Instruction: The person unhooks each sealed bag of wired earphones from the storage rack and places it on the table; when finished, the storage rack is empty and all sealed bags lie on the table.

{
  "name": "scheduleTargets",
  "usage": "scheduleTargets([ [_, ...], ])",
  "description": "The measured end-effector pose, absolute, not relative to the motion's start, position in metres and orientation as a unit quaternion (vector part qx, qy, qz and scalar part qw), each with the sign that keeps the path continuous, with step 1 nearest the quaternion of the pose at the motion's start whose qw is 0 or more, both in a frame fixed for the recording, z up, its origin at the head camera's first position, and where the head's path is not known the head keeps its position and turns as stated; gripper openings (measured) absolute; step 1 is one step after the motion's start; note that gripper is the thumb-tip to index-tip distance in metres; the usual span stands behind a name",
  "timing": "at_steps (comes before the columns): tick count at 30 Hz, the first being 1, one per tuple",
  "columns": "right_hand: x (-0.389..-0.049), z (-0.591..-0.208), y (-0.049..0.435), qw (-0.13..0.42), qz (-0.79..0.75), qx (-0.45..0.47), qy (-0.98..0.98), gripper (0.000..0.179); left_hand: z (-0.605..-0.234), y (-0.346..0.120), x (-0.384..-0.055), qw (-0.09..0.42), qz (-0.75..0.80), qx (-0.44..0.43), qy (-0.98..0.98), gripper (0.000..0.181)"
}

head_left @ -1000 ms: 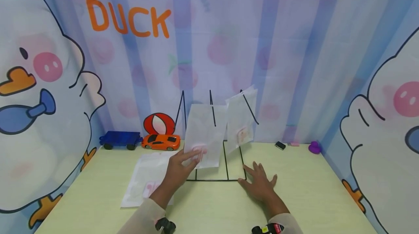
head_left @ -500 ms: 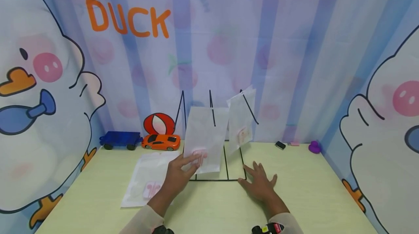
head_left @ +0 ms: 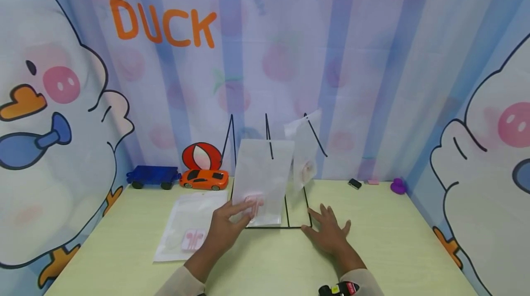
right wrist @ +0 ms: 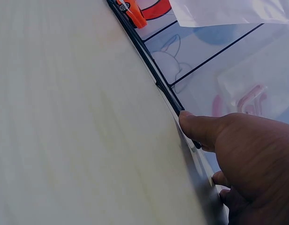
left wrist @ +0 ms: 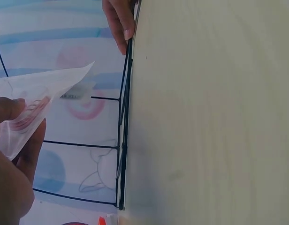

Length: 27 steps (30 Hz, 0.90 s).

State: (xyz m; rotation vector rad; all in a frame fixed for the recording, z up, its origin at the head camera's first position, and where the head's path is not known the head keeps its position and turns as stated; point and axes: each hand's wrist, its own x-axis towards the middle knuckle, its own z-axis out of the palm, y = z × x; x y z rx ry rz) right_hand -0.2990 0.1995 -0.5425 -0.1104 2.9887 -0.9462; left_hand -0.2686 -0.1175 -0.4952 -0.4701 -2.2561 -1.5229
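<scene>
My left hand (head_left: pixel 225 224) pinches the lower left part of a white pouch (head_left: pixel 262 171), with thumb and fingers on either side of it. Pink earphones (head_left: pixel 255 204) show through its lower part. The pouch's upper edge is at the middle prong of a black wire rack (head_left: pixel 298 227), and the prong's tip shows in front of it. A second pouch (head_left: pixel 301 148) hangs from the right prong. With fingers spread, my right hand (head_left: pixel 329 231) touches the rack's right front corner; in the right wrist view its thumb (right wrist: pixel 201 126) rests on the base wire.
Another white pouch with pink earphones (head_left: pixel 178 222) lies flat on the table at left. Behind it stand a blue toy wagon (head_left: pixel 153 177) and an orange toy car (head_left: pixel 204 179). A small black object (head_left: pixel 354 184), a pink block (head_left: pixel 372 182) and a purple toy (head_left: pixel 398 186) sit at back right.
My left hand has drawn the middle pouch down and toward me along the prong. The right pouch has turned and shifted slightly. My right hand has stayed in place.
</scene>
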Motion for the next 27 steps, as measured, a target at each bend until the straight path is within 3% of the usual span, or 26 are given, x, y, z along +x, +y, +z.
scheduleTargets([
  [10, -0.298, -0.541, 0.200, 0.002, -0.305, -0.040, 0.951, 0.067, -0.501, -0.118, -0.262, 0.199, -0.535, -0.170, -0.803, 0.038],
  [27, -0.304, -0.547, 0.204, -0.001, -0.305, -0.040, 0.952, 0.066, -0.502, -0.120, -0.249, 0.152, -0.558, -0.170, -0.798, 0.036],
])
